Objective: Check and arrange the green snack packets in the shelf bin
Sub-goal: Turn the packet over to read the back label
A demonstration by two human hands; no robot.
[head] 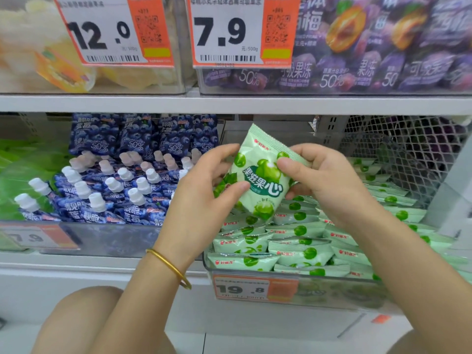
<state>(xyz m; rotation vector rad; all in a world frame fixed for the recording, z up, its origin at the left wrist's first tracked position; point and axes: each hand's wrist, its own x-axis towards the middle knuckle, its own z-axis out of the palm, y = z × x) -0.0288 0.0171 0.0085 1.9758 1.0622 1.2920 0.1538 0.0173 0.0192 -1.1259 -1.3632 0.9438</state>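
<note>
One green packet (258,175) sits in the two-handed grip, left hand (204,192) and right hand (329,182). Below the grip lie over a dozen more packets (296,249), too overlapped to count exactly. Four price tags (229,31) and one bangle (168,267) show.
</note>
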